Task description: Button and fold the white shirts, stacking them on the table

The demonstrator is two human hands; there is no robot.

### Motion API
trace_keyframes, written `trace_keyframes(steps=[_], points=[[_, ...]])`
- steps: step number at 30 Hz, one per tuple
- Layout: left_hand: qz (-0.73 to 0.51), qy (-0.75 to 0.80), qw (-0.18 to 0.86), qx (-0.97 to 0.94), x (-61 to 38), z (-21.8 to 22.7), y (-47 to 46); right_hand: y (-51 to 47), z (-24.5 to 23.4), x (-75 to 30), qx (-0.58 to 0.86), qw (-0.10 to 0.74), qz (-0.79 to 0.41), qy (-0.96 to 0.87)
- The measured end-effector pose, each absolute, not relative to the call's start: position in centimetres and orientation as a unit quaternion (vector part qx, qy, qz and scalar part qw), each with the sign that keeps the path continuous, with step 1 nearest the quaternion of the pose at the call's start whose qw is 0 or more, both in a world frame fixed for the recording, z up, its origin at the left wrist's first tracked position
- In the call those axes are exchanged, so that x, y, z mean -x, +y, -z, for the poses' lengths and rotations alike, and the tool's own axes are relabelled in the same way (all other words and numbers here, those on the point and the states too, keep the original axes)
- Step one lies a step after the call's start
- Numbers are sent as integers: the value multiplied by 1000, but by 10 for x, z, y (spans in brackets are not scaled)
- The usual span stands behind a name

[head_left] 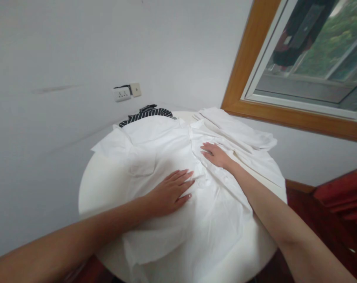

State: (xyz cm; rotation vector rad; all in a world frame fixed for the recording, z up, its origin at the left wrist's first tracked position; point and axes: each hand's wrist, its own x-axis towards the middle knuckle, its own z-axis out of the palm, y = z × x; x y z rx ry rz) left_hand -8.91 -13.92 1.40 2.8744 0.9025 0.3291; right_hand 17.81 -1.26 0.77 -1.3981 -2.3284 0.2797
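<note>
A white button-up shirt [178,220] lies spread over a round white table [92,184], its collar toward the wall and its lower hem hanging over the near edge. My left hand [172,192] rests flat on the shirt's front, left of the button strip, with fingers stretched out. Farther up and to the right, my right hand [215,154] lies palm down on the shirt beside the button strip, fingers spread. Neither hand grips the cloth. Some creases show along the button strip and near the right side.
Folded white cloth [234,127] lies at the table's right back. Black-and-white striped fabric [150,113] sits at the back edge. Behind are a wall with a socket [122,94] and a wood-framed window [249,51]. Red fabric [346,194] is at lower right.
</note>
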Motion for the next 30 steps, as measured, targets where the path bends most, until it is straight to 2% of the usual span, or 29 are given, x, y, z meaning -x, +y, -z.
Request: trace_keyframes(steps=[4,6,8,12,15,18,22,25,30], points=[[-110,279,61,-952,90,-20,-134,-19,-21,-182,474,322,-142,-807],[-114,271,67,-954,91,-23,-133,-31,-36,-184,473,344,-156,-796],[-123,268,76,-953,92,-26,-133,-49,-53,-187,473,295,-191,-808],[-155,262,80,-949,95,-35,-130,-87,-77,-196,456,134,-261,-840],[-169,263,53,-948,96,-41,-126,-104,-83,-199,448,79,-289,-843],[-190,279,5,-941,96,-44,-126,-110,-88,-195,441,73,-301,-842],[-221,250,-50,-941,90,-43,-143,-113,-99,-180,463,146,-287,-826],[-207,220,-23,-953,85,-36,-159,-111,-96,-166,488,175,-263,-814],[-197,251,54,-946,82,-26,-167,-100,-55,-151,495,118,-245,-825]])
